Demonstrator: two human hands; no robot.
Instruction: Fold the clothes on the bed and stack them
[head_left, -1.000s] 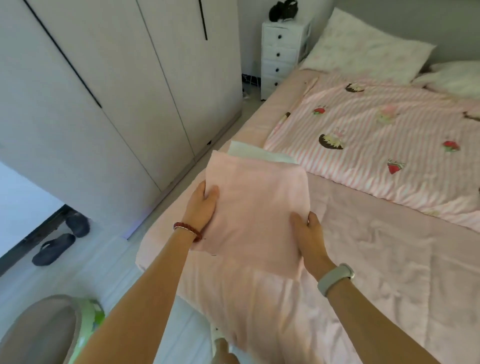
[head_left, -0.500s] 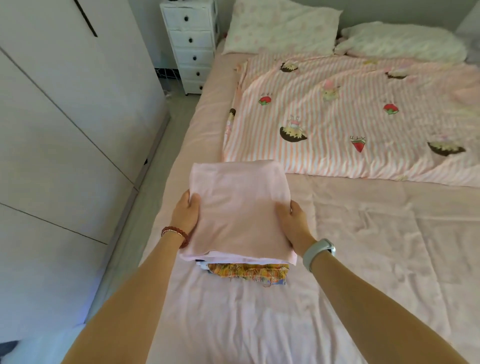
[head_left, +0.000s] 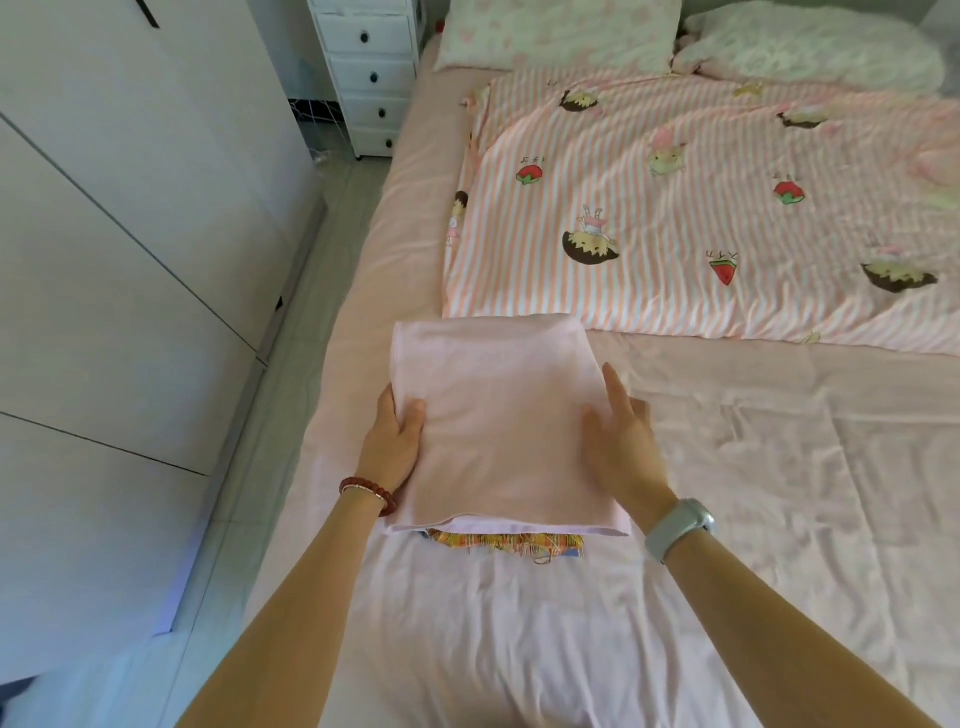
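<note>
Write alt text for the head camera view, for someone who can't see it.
Two hands, left hand and right hand, steady a folded pink garment atop a yellow plaid garment on a pink bed; a striped quilt lies beyond.

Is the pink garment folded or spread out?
Folded: the pink garment is a compact rectangle with layered edges, lying atop a plaid garment.

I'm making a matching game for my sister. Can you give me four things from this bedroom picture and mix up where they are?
Things:
1. folded pink garment
2. plaid cloth
3. white drawers
4. striped quilt

Places:
A. on the floor beside the bed
B. between both hands
C. spread over the far bed
D. peeking out under the stack

Pairs: 1-B, 2-D, 3-A, 4-C
</note>
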